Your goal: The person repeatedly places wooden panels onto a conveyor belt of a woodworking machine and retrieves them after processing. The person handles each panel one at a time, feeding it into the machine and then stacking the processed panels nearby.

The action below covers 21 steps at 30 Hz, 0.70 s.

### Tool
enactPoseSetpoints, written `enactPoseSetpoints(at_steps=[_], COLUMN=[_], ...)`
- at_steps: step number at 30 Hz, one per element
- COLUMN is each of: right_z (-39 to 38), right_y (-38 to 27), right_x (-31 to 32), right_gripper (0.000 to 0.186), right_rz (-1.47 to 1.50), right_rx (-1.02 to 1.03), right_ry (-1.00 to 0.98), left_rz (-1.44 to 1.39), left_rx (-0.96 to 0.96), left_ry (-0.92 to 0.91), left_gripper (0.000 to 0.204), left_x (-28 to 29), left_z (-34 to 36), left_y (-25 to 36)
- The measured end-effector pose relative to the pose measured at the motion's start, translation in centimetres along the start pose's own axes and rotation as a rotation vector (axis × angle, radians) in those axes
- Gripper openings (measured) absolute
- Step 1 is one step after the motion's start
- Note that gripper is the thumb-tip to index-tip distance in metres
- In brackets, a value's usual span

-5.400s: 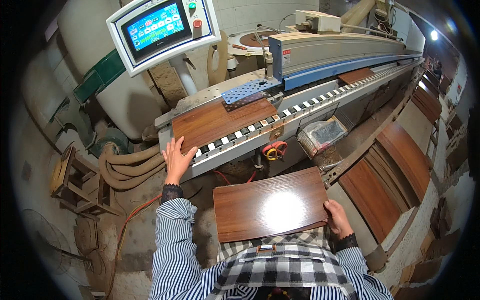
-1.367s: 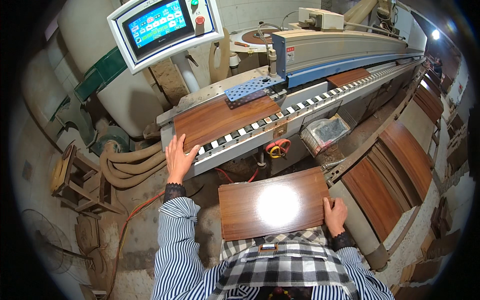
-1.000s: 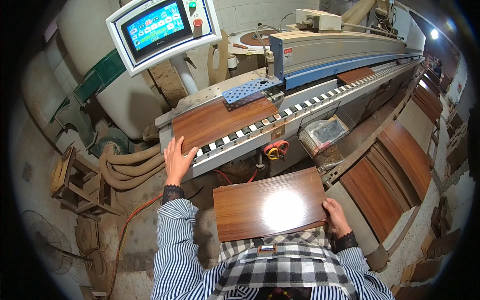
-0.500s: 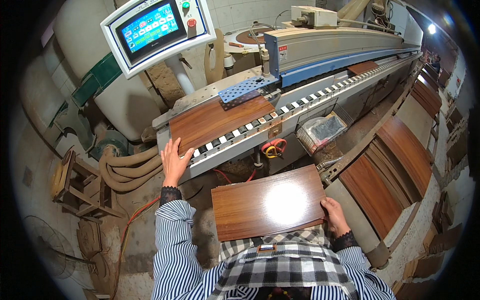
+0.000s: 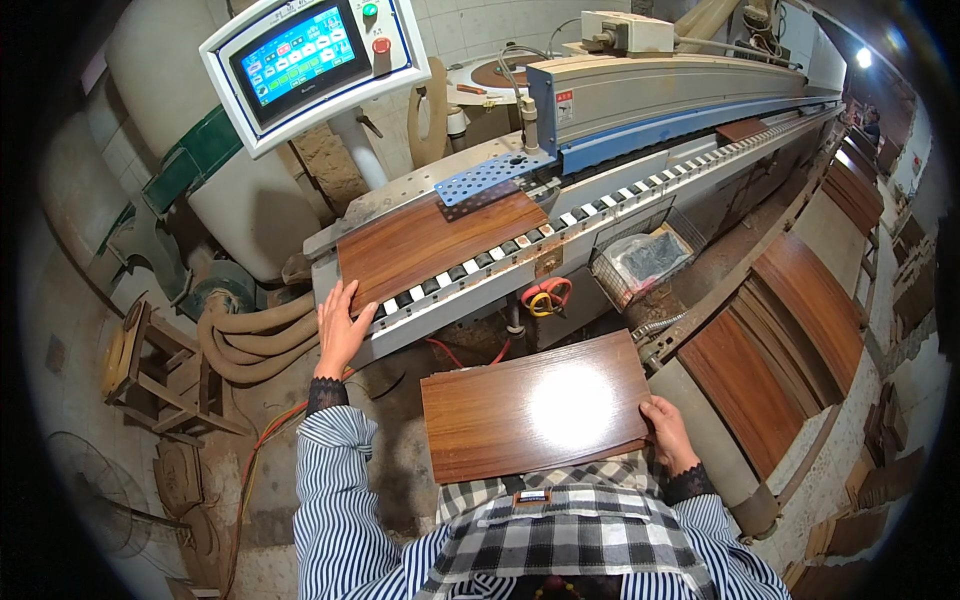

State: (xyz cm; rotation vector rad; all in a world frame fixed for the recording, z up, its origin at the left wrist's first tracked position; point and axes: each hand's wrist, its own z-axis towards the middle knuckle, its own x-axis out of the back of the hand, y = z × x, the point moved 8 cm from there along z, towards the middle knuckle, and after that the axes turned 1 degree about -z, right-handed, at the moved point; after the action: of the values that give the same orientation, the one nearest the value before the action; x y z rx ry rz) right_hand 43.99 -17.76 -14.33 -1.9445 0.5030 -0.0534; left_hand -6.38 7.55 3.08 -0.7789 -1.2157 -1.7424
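Standing here watching the edge of this machine, so, left to right: those fat hoses (image 5: 262, 340) on the floor are well clear of the sleeve, nice. The left hand (image 5: 345, 328) is unclenched, fingers spread, fingertips at the near-left corner of the machine panel (image 5: 425, 250); can't tell how hard it's pressing, if at all. For my money that's the right touch: flat and light, even contact, no grabbing, so the panel doesn't get twisted. It lies flat on the bed, its far-right part under the blue perforated plate (image 5: 487, 178), its near long edge running along the black-and-white track (image 5: 457, 272). I'd use that track as my straightness check and keep fingers well away from the plate end. Scissors (image 5: 546, 297) hang under the rail, apart from everything. Then the lap board (image 5: 495, 420), resting across the checked apron (image 5: 585, 520), with the right hand (image 5: 672, 432) grasping its right edge, thumb on top. Good call imo, since that glossy face probably slides easily on cloth, and I'd hold it level so the corners don't get knocked. Far right, more brown panels (image 5: 740, 400) sit within reach.
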Motion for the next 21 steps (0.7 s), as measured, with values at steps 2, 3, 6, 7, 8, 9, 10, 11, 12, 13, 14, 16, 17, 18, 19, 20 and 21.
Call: enactPoseSetpoints(at_steps=[2, 3, 6, 7, 8, 9, 10, 11, 12, 13, 14, 16, 17, 18, 19, 20, 21], right_z=[-0.04, -0.08, -0.08, -0.06, -0.03, 0.01, 0.04, 0.01, -0.09, -0.18, -0.25, -0.33, -0.29, -0.22, -0.14, -0.08, -0.04], right_y=[-0.08, -0.11, -0.12, -0.1, -0.05, 0.01, 0.04, 0.01, -0.05, -0.11, -0.22, -0.36, -0.31, -0.24, -0.17, -0.11, -0.02], right_x=[-0.09, -0.14, -0.12, -0.12, -0.11, -0.06, -0.04, -0.06, -0.13, -0.17, -0.21, -0.27, -0.24, -0.17, -0.14, -0.11, -0.08], right_gripper=[0.022, 0.022, 0.022, 0.022, 0.022, 0.021, 0.021, 0.021, 0.021, 0.021, 0.021, 0.022, 0.022, 0.022, 0.022, 0.022, 0.022], right_rz=[0.007, 0.009, 0.005, 0.002, 0.006, 0.01, 0.014, 0.014, 0.015, 0.016, 0.012, 0.003, 0.002, 0.001, 0.0, 0.001, 0.003], right_rx=[0.002, 0.005, 0.004, 0.003, 0.002, 0.001, 0.0, -0.001, -0.002, -0.003, -0.003, -0.007, -0.008, -0.008, -0.007, -0.003, 0.0], right_ry=[-0.004, -0.005, 0.003, 0.005, 0.001, -0.004, -0.008, -0.005, -0.002, 0.0, 0.0, 0.0, -0.002, -0.003, -0.005, -0.006, -0.006], left_rz=[-0.012, -0.018, -0.017, -0.021, -0.026, -0.03, -0.032, -0.033, -0.034, -0.031, -0.028, -0.024, -0.023, -0.023, -0.025, -0.027, -0.029], left_rx=[-0.022, -0.033, -0.058, -0.063, -0.069, -0.074, -0.077, -0.08, -0.083, -0.084, -0.085, -0.085, -0.084, -0.083, -0.083, -0.083, -0.083], left_ry=[0.008, 0.012, 0.018, 0.026, 0.034, 0.042, 0.045, 0.049, 0.053, 0.053, 0.052, 0.051, 0.049, 0.048, 0.047, 0.047, 0.047], left_gripper=[0.059, 0.058, 0.052, 0.051, 0.051, 0.05, 0.05, 0.05, 0.049, 0.049, 0.049, 0.049, 0.049, 0.049, 0.049, 0.049, 0.049], left_x=[0.12, 0.17, 0.58, 0.61, 0.59, 0.58, 0.56, 0.55, 0.55, 0.53, 0.53, 0.51, 0.51, 0.5, 0.48, 0.44, 0.4], left_z=[-0.11, -0.17, -0.44, -0.46, -0.45, -0.44, -0.43, -0.41, -0.39, -0.39, -0.38, -0.35, -0.3, -0.28, -0.28, -0.27, -0.24], left_y=[-0.25, -0.3, 0.0, -0.11, -0.28, -0.39, -0.4, -0.41, -0.4, -0.44, -0.49, -0.51, -0.49, -0.48, -0.52, -0.58, -0.65])
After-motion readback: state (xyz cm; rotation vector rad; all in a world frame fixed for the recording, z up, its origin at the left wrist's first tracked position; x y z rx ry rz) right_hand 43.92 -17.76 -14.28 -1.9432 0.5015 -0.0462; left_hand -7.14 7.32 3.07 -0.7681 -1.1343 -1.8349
